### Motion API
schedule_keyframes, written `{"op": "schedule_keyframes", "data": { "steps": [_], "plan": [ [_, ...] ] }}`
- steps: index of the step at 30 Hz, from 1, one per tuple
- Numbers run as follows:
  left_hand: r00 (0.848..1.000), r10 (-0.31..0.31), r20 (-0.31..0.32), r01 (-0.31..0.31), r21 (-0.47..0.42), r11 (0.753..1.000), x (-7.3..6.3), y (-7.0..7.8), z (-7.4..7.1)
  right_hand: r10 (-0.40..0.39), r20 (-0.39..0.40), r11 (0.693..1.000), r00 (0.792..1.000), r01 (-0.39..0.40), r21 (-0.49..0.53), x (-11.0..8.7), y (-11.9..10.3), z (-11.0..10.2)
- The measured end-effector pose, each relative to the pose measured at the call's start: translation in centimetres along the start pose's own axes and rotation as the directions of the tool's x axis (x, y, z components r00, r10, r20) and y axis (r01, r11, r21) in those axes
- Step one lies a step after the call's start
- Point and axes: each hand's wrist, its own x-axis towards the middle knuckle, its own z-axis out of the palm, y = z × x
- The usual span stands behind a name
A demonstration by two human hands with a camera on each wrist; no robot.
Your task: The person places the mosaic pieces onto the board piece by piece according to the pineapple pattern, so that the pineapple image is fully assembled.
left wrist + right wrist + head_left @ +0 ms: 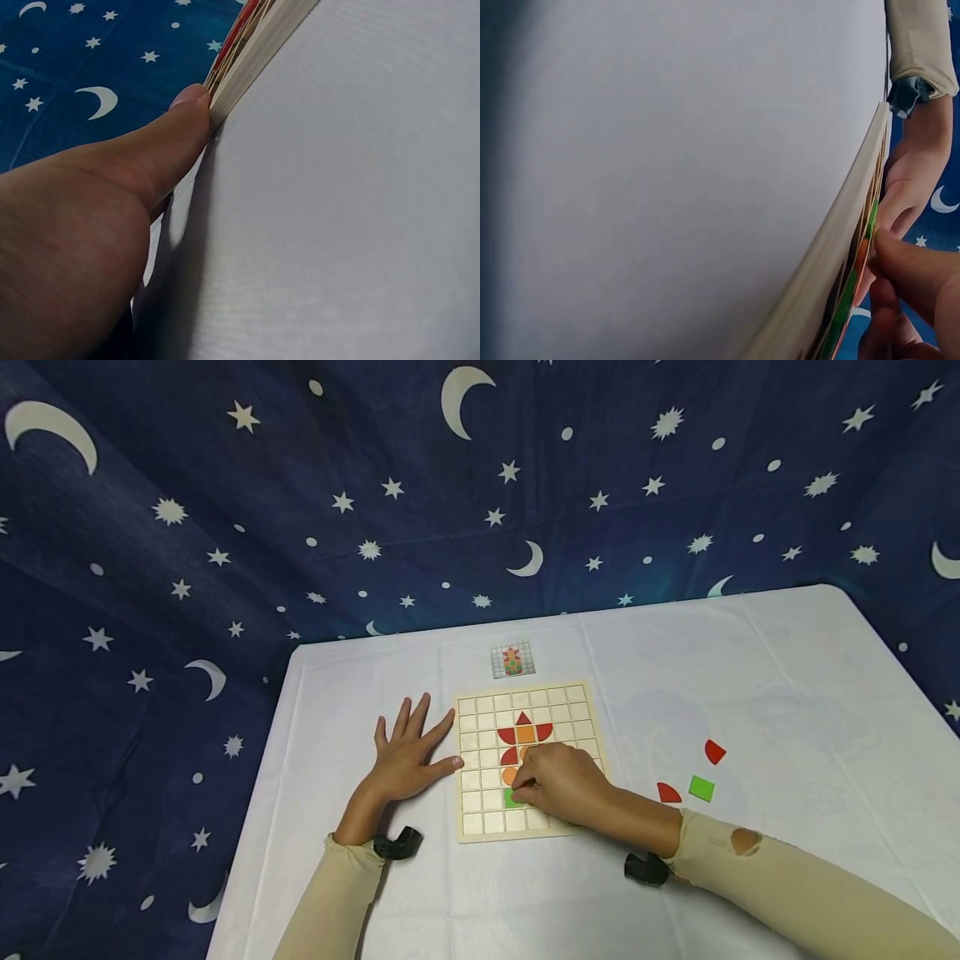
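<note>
My right hand (568, 783) is over the wooden grid board (472, 827), with thumb and fingertips drawn together at the green square tile (512, 799) in its lower part. Above that tile are an orange round piece (510, 776), a red curved piece (511, 756), an orange square (525, 734), red curved pieces at its sides and a red triangle (522, 719). The hand covers some cells. In the right wrist view, colored tiles lie close by the right thumb (907, 262). My left hand (403, 766) rests with spread fingers, its thumb (176, 139) touching the board's left edge.
A small pattern card (513, 660) lies beyond the board. To the right on the white table (750, 877) are two red quarter-circle pieces (715, 752) and a green square (702, 788). A dark star-and-moon cloth (420, 568) hangs behind.
</note>
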Motion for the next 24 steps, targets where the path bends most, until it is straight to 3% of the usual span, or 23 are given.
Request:
{"op": "schedule_keyframes", "data": {
  "steps": [13, 19, 24],
  "plan": [
    [1.0, -0.005, 0.008, 0.005, 0.002, 1.0, 0.0, 0.0, -0.1, 0.007, 0.017, 1.0, 1.0, -0.007, 0.0, -0.2, 0.3, 0.0],
    [1.0, -0.014, 0.013, 0.014, 0.005, 1.0, 0.0, 0.1, -0.2, 0.009, 0.074, 0.995, 0.997, -0.017, 0.103, -0.5, 0.9, -0.9],
    [1.0, -0.013, 0.018, 0.013, 0.005, 1.0, -0.1, 0.2, -0.2, 0.04, 0.051, 0.99, 0.998, -0.046, 0.137, -1.4, 2.6, -2.6]
  ]
}}
